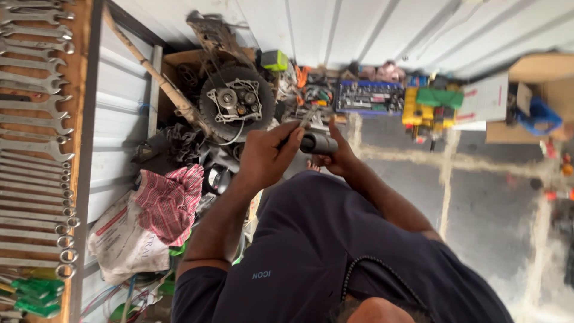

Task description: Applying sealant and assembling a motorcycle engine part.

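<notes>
— What do the hands hold?
— The right hand (336,157) grips a dark cylinder (318,143), fingers wrapped around it; the left hand (263,157) closes its fingers on a thin metal tool (308,115) at the cylinder's end.
— Where?
— Above the floor, near a wheel (236,103) and socket case (369,97).

Grey concrete floor (490,197) with pale seams meets a white corrugated wall (359,30); a wooden board (78,90) holds spanners (33,125), perhaps 20.
</notes>
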